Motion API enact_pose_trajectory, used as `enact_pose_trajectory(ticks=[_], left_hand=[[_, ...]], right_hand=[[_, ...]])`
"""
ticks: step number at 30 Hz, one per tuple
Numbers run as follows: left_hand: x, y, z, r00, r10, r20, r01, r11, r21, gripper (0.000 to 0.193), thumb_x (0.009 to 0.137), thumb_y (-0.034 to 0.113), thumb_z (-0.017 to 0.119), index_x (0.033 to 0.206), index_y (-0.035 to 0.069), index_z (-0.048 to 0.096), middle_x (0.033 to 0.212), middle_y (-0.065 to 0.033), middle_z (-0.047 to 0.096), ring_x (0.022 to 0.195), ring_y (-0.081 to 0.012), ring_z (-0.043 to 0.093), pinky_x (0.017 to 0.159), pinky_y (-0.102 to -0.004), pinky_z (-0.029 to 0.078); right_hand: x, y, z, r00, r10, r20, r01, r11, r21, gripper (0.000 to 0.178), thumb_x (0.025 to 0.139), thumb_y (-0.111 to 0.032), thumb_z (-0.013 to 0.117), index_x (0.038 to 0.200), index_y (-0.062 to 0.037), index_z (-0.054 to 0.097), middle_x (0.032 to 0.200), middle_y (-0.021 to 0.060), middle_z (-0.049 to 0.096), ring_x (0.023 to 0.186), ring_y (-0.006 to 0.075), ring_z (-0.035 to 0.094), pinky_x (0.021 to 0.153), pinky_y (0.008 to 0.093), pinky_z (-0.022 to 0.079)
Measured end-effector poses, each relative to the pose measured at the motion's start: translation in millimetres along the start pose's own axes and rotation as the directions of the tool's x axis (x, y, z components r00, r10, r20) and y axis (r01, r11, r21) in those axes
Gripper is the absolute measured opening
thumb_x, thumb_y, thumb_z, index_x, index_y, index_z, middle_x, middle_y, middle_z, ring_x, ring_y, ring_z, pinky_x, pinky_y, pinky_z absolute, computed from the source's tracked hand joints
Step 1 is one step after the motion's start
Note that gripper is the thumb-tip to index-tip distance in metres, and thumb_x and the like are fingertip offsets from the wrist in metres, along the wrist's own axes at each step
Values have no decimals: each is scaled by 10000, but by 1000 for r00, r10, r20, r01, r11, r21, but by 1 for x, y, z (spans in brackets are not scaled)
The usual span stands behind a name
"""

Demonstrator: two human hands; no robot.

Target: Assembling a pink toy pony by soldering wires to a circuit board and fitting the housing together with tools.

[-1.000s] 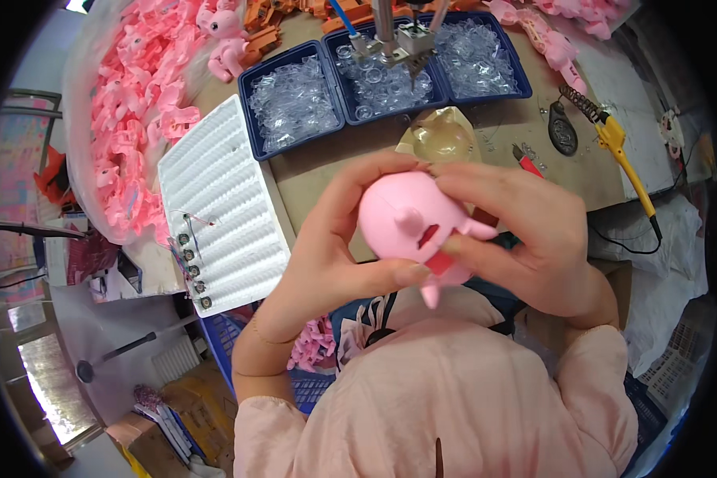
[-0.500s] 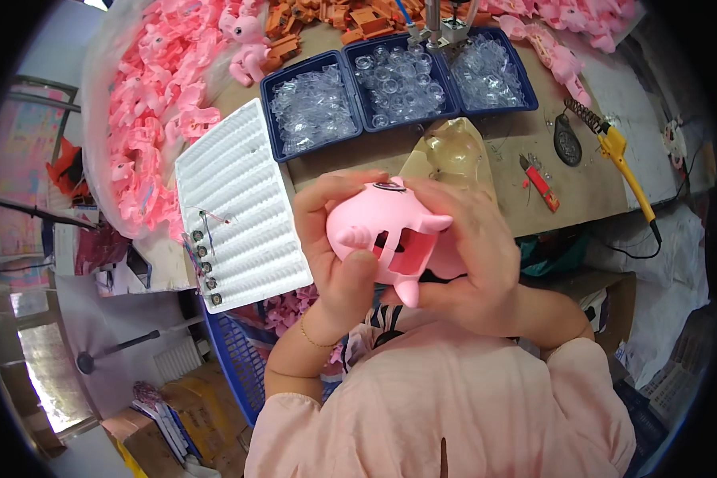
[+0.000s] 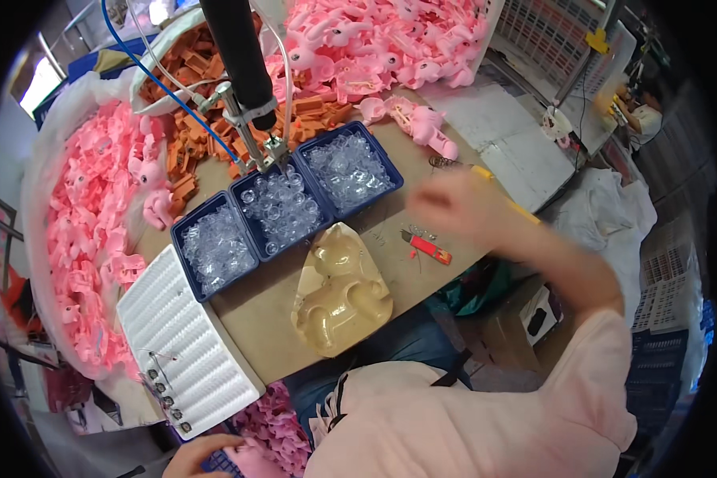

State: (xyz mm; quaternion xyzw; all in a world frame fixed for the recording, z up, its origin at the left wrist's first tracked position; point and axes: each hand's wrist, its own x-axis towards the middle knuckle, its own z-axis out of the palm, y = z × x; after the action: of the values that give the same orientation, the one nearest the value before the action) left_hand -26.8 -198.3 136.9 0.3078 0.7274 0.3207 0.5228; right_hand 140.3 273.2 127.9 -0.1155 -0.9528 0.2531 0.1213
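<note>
My left hand (image 3: 197, 458) is low at the left, over the blue basket (image 3: 221, 464). Its fingers rest curled on a smooth pale pink toy piece (image 3: 252, 460), partly cut off by the picture's lower edge. Out over the right side of the table, my right hand (image 3: 464, 209) is smeared by motion, so its fingers do not show clearly. It passes over a yellow-handled soldering iron (image 3: 526, 212), hiding part of it. A red utility knife (image 3: 429, 248) lies just below that hand. Nearer the middle sits a tan moulded holder (image 3: 344, 307) with nothing in its hollows.
Three joined blue trays (image 3: 256, 258) hold small clear plastic parts. A white ridged tray (image 3: 195, 342) lies at left. Pink toy parts (image 3: 88, 239) and orange pieces (image 3: 191, 143) are heaped behind. A black tool with hoses (image 3: 243, 64) hangs above the trays.
My hands have parted: the left went down to the basket with the pink toy, the right reached out toward the soldering iron. The view has turned, uncovering the tan holder.
</note>
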Motion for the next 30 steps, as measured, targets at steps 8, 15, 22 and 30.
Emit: enact_pose_trajectory(ticks=[8,15,22,30], left_hand=[[93,36,-18,967,204,-152,-177,969,171,328,818,153,637,1106,0,605,1082,-119,644,1037,-226,595,898,-308,438],[170,71,-89,895,331,-300,-193,892,409,197,855,147,630,998,16,666,957,-78,683,898,-152,631,825,-291,474],[413,133,-182,704,461,-541,-155,842,516,365,820,307,586,1012,-1,626,897,-170,660,871,-301,642,770,-366,494],[543,205,-97,665,743,-79,-175,258,950,486,677,377,672,1092,132,610,1098,-71,593,1110,-245,517,930,-579,353]], right_hand=[[149,191,14,691,698,190,-370,567,-736,454,593,-396,749,893,-61,685,843,135,681,774,269,658,702,391,522],[181,219,-3,883,431,188,-329,852,-407,300,682,-296,654,813,-28,683,683,188,648,628,282,656,602,397,516],[171,295,28,914,194,357,2,877,-480,298,691,-168,583,956,-118,709,876,165,669,845,321,637,771,405,506],[148,198,1,903,370,217,-302,908,-292,453,852,-309,581,1201,-55,445,1180,171,444,1119,304,451,988,397,345]])
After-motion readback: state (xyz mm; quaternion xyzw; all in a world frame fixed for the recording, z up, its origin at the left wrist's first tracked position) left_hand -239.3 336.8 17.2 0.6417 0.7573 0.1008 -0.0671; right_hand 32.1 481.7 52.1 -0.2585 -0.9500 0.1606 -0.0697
